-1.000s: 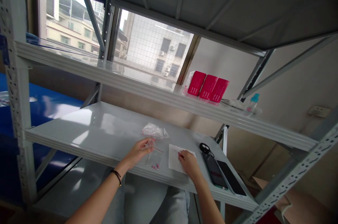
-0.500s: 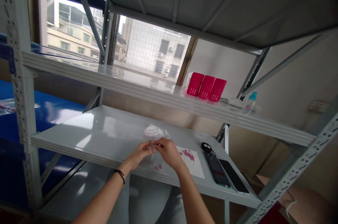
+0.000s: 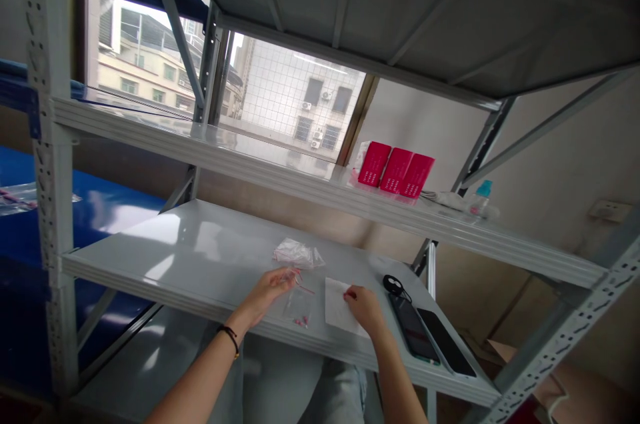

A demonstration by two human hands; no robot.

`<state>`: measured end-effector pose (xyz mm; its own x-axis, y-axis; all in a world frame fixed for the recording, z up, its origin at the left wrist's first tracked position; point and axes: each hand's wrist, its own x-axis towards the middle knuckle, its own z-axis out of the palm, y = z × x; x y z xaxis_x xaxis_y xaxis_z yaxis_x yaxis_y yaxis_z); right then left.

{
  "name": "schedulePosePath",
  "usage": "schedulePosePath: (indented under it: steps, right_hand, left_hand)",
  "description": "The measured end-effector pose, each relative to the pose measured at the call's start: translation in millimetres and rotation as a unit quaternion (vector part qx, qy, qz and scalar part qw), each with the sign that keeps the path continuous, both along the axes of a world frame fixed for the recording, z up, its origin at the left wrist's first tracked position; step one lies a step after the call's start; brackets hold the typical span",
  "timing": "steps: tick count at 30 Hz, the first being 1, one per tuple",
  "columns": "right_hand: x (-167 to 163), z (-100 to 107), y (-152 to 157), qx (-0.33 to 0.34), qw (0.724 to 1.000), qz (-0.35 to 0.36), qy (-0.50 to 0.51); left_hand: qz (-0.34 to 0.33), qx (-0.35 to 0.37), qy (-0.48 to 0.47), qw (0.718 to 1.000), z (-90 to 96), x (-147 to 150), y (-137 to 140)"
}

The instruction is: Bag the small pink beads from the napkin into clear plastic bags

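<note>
The left hand (image 3: 267,291) pinches the top edge of a small clear zip bag (image 3: 299,307), thumb and fingertips closed on it. The bag hangs down to the grey shelf board (image 3: 200,244) and holds a few tiny pink pieces (image 3: 301,322) at its bottom. The right hand (image 3: 364,309) rests on a white paper sheet (image 3: 335,304) just beside the bag, fingers curled together around the pink bits lying there; whether it grips any of them is too small to tell. It covers most of those bits.

Behind the bag lies a crumpled heap of clear bags (image 3: 298,253). Right of the paper are a black coiled cable (image 3: 394,287) and two dark phones (image 3: 425,337). On the shelf above stand three red boxes (image 3: 395,173) and a bottle with a blue cap (image 3: 479,197), its body hard to make out.
</note>
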<state>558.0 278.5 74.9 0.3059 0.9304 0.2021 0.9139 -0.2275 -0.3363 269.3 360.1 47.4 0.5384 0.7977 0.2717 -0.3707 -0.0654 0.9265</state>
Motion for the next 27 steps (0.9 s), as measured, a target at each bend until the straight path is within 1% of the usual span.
schedulePosePath:
  steps: [4, 14, 20, 24, 27]
  right_hand:
    - [-5, -8, -1, -0.009, 0.999, -0.026, -0.035]
    - [-10, -6, 21, -0.051, 0.994, -0.05, -0.079]
    - [-14, -6, 28, -0.068, 0.992, -0.063, -0.086]
    - [-17, -7, 27, -0.062, 0.994, -0.05, -0.081]
    - [-15, -5, 23, -0.043, 0.996, -0.031, -0.068]
  left_hand:
    - [0.002, -0.004, 0.004, 1.0, -0.1, 0, 0]
    - [0.007, 0.003, 0.005, 1.0, -3.7, 1, 2]
    - [0.009, 0.006, 0.003, 1.0, -4.5, 1, 2]
    - [0.009, 0.006, 0.002, 1.0, -3.2, 1, 1]
    - [0.008, 0.003, 0.0, 1.0, -1.5, 1, 0]
